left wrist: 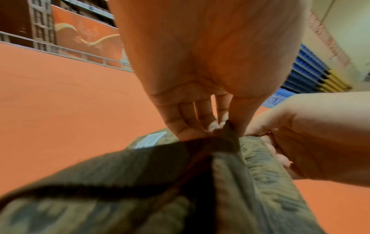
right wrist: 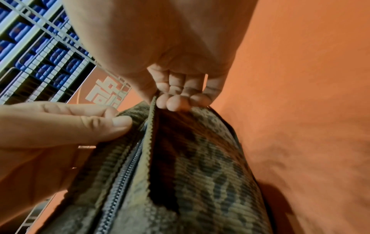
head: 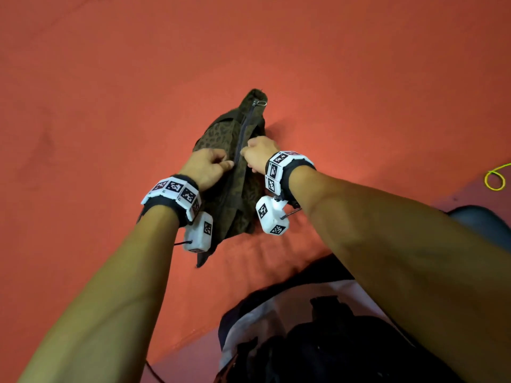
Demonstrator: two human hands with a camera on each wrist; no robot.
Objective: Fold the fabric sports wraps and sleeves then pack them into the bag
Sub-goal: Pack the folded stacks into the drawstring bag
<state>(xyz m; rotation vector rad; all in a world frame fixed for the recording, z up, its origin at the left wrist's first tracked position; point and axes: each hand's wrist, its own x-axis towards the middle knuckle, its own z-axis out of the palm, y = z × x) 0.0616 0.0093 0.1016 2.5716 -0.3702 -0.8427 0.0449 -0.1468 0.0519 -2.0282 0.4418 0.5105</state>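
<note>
An olive leopard-print bag (head: 221, 134) stands on the orange floor, its zipper (head: 243, 131) running along the top with the metal pull (head: 260, 102) at the far end. My left hand (head: 208, 165) pinches the bag's left zipper edge (left wrist: 226, 134). Opposite it, my right hand (head: 258, 154) pinches the right zipper edge (right wrist: 154, 102), curled fingers (right wrist: 176, 101) on the fabric. In the right wrist view the zipper teeth (right wrist: 124, 171) look closed. No wraps or sleeves are visible.
Orange matting (head: 110, 106) spreads all around the bag. A yellow cord loop (head: 495, 179) lies at the far right. Dark clothing and a dark device (head: 326, 341) sit below at my body. Blue stadium seats (right wrist: 40, 47) and railings stand far off.
</note>
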